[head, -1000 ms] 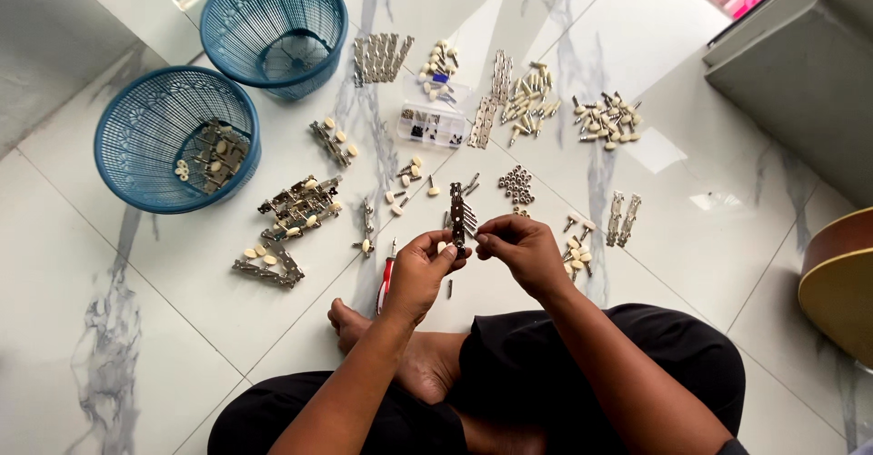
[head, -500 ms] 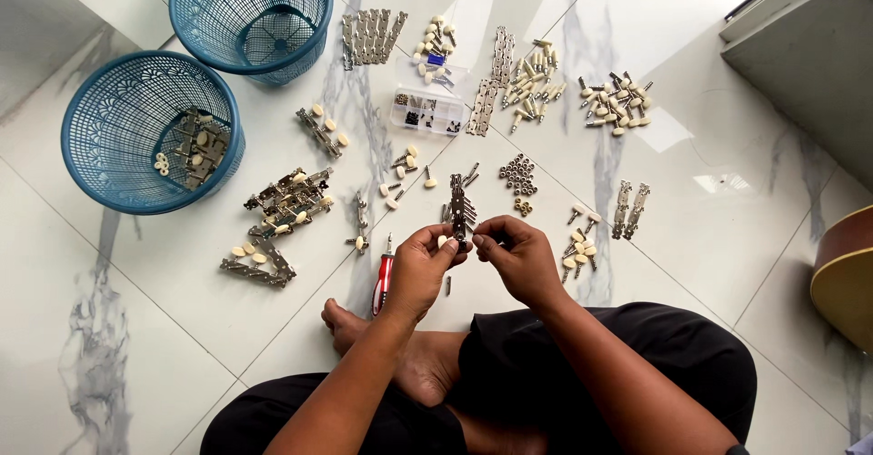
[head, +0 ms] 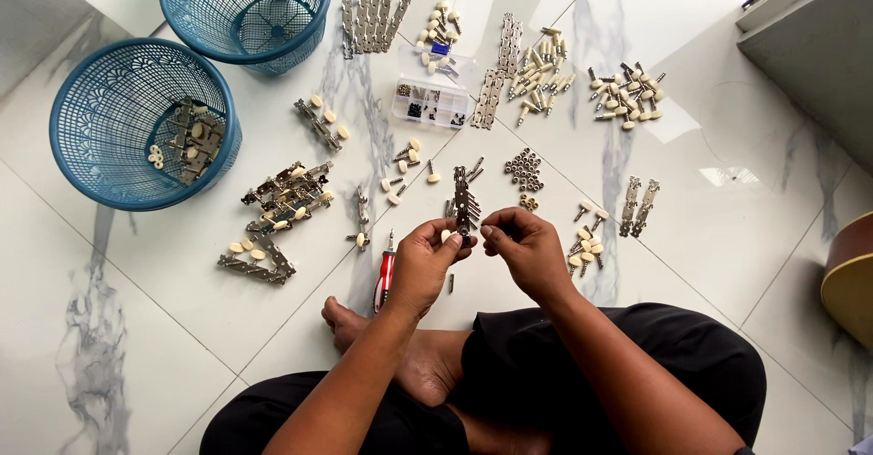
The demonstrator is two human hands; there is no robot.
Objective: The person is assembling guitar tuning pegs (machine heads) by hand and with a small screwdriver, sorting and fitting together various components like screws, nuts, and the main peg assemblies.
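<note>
Nearest us, our crossed legs rest on the tiled floor, with a red screwdriver just beside the left foot. Above them, our left hand is closed in a pinch on the lower end of a metal tuner strip, a cream knob showing at the fingertips. Our right hand pinches the same end from the other side, fingers curled tight. The strip stands upright between both hands, above the floor. We judge it light, stiff and thin, with small pegs that could slip or snag, so it is best held by its flat edges near the bottom. Beyond lie piles of finished strips, loose pegs, a clear parts box and two blue baskets.
</note>
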